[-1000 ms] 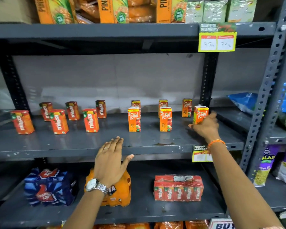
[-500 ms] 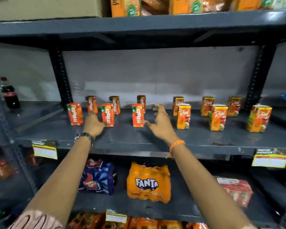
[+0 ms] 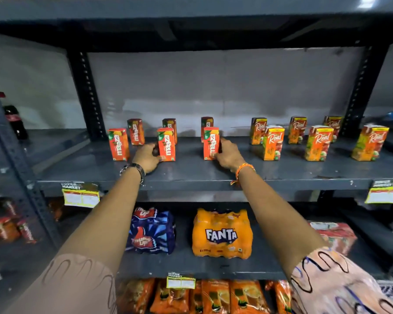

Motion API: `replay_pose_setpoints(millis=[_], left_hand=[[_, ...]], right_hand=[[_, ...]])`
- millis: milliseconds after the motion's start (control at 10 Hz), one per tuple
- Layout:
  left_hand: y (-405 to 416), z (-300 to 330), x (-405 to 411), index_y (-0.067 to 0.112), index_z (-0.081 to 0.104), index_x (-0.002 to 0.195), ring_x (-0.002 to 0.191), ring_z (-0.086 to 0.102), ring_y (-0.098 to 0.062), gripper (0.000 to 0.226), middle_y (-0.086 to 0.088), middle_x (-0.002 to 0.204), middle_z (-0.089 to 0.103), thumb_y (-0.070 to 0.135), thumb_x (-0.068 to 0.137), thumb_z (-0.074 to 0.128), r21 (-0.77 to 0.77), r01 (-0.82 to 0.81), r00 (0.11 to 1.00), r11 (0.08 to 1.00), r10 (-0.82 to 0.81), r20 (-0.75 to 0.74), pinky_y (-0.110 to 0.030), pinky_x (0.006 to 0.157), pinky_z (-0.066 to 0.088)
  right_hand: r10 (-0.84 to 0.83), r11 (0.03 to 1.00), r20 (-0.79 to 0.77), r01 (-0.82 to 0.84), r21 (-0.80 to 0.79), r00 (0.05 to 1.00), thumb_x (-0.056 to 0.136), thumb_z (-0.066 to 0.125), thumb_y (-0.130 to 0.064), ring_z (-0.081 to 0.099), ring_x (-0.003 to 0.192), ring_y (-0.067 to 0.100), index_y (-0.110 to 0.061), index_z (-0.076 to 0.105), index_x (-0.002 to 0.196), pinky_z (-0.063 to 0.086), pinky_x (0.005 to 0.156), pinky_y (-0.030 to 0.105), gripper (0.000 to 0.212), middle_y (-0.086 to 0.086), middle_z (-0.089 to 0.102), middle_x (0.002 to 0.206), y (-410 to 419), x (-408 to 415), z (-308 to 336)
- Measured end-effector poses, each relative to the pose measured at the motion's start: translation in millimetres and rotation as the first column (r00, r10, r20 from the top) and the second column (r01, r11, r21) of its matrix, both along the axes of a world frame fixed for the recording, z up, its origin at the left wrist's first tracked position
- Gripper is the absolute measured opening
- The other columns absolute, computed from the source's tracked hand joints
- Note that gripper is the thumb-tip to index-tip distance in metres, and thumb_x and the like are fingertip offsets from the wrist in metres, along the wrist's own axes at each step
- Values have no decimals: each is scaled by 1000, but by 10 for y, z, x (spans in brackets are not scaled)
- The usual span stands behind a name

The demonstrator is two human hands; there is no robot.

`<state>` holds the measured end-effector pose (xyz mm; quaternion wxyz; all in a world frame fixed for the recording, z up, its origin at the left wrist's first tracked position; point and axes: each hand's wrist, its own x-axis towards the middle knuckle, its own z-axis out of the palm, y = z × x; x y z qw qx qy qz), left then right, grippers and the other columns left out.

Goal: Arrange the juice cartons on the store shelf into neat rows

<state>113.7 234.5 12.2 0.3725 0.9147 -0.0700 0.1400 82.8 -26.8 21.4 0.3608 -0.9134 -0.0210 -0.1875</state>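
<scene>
Both hands are up on the middle shelf [image 3: 213, 175], a dark metal deck w/ bare surface along its front edge. Left hand [image 3: 146, 156] closes on the lower left side of the centre front Maaza carton [image 3: 166, 144], thumb at its base, fingers round the carton's left side; carton upright. Right hand [image 3: 228, 155] is clamped on the right front Maaza carton [image 3: 211, 142], fingers up its right side, thumb at the bottom corner; also upright. At 9 o'clock from the left hand stands a third front Maaza carton [image 3: 118, 144], apart from it, nr the left upright post [image 3: 84, 94]. Behind, toward 12 o'clock, three back Maaza cartons [image 3: 136, 131] sit nr the rear wall, roughly in line, w/ gaps between. At 3 o'clock from the right hand the Real cartons [image 3: 273, 142] stand in two staggered lines, well spaced; the furthest right Real carton [image 3: 370, 142] is tilted and sits by the right post [image 3: 359, 91]. Open shelf lies between the two brands and in front of every carton. Lower shelf at 6 o'clock holds a Fanta pack [image 3: 221, 233] and a blue Thums Up pack [image 3: 151, 231]. Yellow price tags [image 3: 81, 197] hang on the shelf lip.
</scene>
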Motion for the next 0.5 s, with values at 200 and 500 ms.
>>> replay_pose_setpoints(millis=[200, 500], left_hand=[[-11, 2, -12, 7, 62, 124, 117, 62, -31, 39, -13, 128, 67, 11, 86, 70, 3, -37, 999, 999, 37, 13, -40, 104, 45], [-20, 28, -117, 9, 47, 141, 131, 52, -32, 58, -13, 143, 55, 22, 88, 68, 34, -4, 997, 999, 6, -71, -48, 113, 38]], right_hand=[[-19, 997, -27, 17, -69, 999, 85, 68, -12, 59, 121, 36, -3, 59, 126, 45, 104, 39, 43, 19, 65, 129, 23, -60, 57], [5, 999, -133, 0, 39, 991, 83, 73, -18, 57, 123, 35, -4, 41, 136, 45, 102, 39, 63, 17, 61, 132, 0, -116, 81]])
